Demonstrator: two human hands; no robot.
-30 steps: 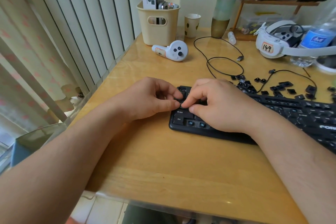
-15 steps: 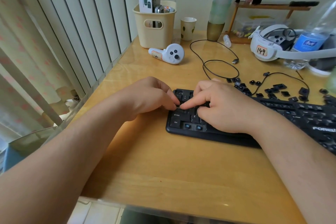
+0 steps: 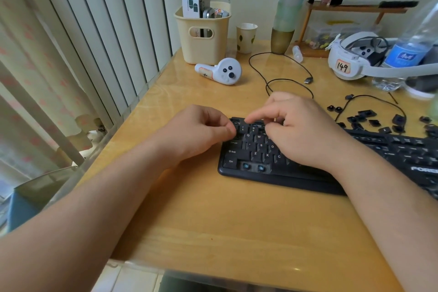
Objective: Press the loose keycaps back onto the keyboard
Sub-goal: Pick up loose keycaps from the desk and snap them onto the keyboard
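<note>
From the head camera, a black keyboard (image 3: 279,166) lies on the wooden counter (image 3: 213,220), running from the centre off to the right edge. Its left end shows seated keys, among them Shift, Ctrl, Z and X, and two bare blue switch stems (image 3: 253,167) in the near row beside Ctrl.

The left hand (image 3: 199,133) sits at the keyboard's far-left corner with its fingers curled in and the thumb against the forefinger; whether this grip holds a keycap cannot be told. The right hand (image 3: 301,130) lies over the left half of the keys, forefinger stretched out to the left with its tip on the far row, the other fingers curled under; its grip is narrow and nothing is seen in it.

The loose keycaps (image 3: 369,119) lie scattered on the counter beyond the keyboard, to the right of the right hand. Farther back are a white controller (image 3: 222,71), a cream basket (image 3: 203,33), a black cable (image 3: 284,71) and a white headset (image 3: 353,59) labelled 149.
</note>
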